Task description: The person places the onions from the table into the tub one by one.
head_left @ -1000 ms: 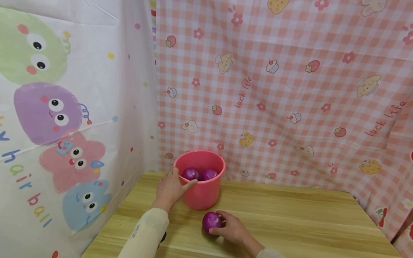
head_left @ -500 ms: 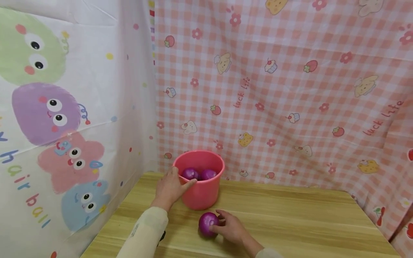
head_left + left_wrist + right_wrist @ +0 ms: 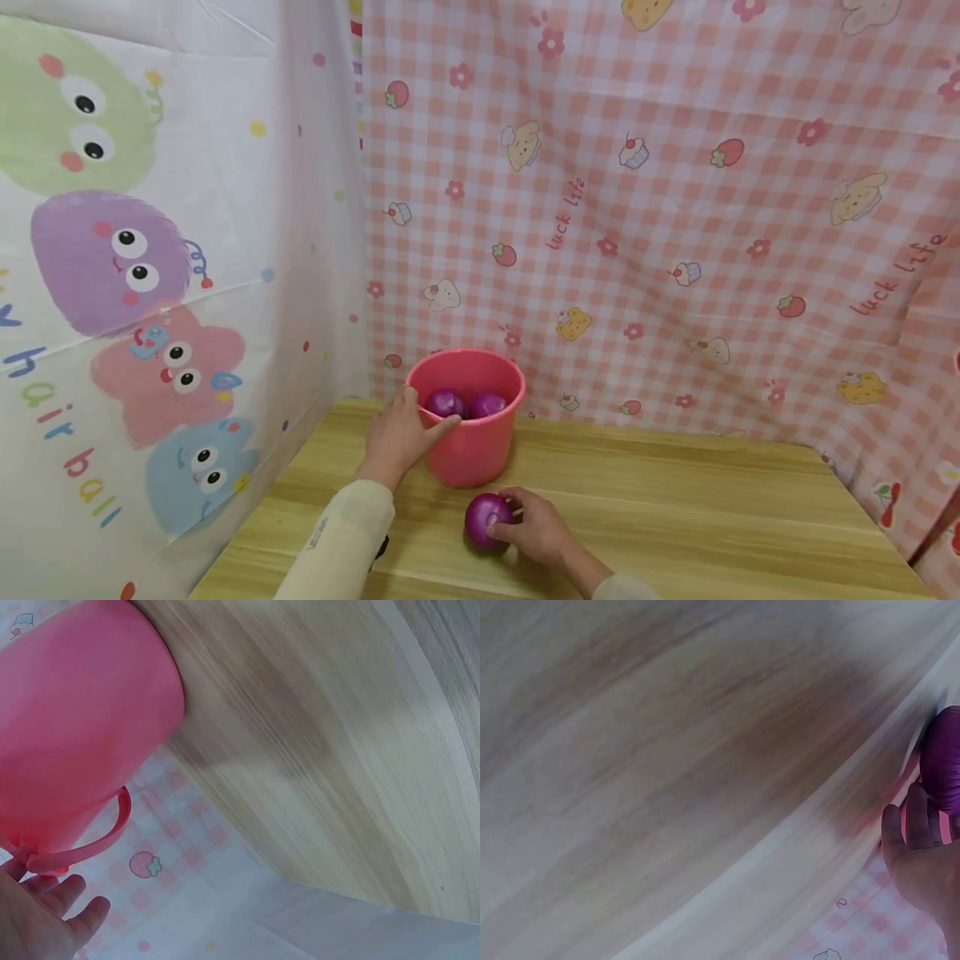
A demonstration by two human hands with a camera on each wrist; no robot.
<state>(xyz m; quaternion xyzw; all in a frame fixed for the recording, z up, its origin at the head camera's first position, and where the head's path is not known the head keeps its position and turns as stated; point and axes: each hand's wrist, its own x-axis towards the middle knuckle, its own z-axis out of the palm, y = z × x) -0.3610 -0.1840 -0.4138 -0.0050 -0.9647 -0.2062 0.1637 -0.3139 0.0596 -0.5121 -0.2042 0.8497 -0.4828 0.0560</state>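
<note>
A pink bucket (image 3: 467, 454) with a looped handle (image 3: 112, 836) stands upright on the wooden table. Inside it lie two shiny red onions (image 3: 444, 403), side by side. My left hand (image 3: 395, 437) grips the bucket's near left rim, thumb along the edge. In the left wrist view its fingers are beside the handle's joint. In front of the bucket, my right hand (image 3: 538, 527) holds another red onion (image 3: 487, 522) between thumb and fingers, at or just above the tabletop. That onion (image 3: 943, 759) is partly cut off at the right wrist view's edge.
The wooden table (image 3: 675, 508) stretches to the right of my hands. Behind it hangs a pink checked cloth (image 3: 660, 217), close to the bucket's back. A white cartoon-print cloth (image 3: 300, 275) borders the left side.
The onion in my right hand has shifted slightly left and turned, so its pale end shows more. My left hand keeps its grip on the bucket rim, and the bucket stays in place.
</note>
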